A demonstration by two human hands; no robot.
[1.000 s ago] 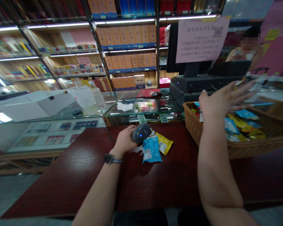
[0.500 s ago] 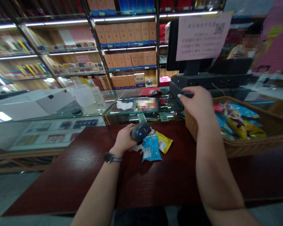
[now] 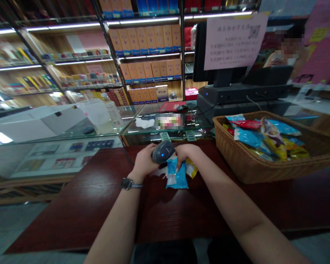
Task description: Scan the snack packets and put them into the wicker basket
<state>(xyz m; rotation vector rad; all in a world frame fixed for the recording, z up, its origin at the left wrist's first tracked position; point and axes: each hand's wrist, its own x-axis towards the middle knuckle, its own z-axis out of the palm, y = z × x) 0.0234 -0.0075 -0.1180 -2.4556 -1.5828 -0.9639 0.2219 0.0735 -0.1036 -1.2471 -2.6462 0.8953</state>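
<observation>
My left hand (image 3: 145,161) is closed around a dark grey barcode scanner (image 3: 162,152) with a lit blue dot, held over the dark red wooden table. Just right of it, my right hand (image 3: 185,154) is on a blue snack packet (image 3: 177,178), its thumb across the upper part and its other fingers mostly hidden. A yellow snack packet (image 3: 191,169) lies partly under that hand. A whitish piece (image 3: 162,172) shows beneath the scanner, too covered to name.
A wicker basket (image 3: 236,165) of colourful snack packets stands at the right. Behind are a glass counter (image 3: 143,134), a monitor (image 3: 200,55) with a paper sign, and a white box (image 3: 38,123). A person sits beyond the monitor; shelves of boxes line the back.
My right hand has come back from near the monitor's base, down and left onto the blue packet, uncovering the basket's left side. My left hand and the scanner have hardly moved.
</observation>
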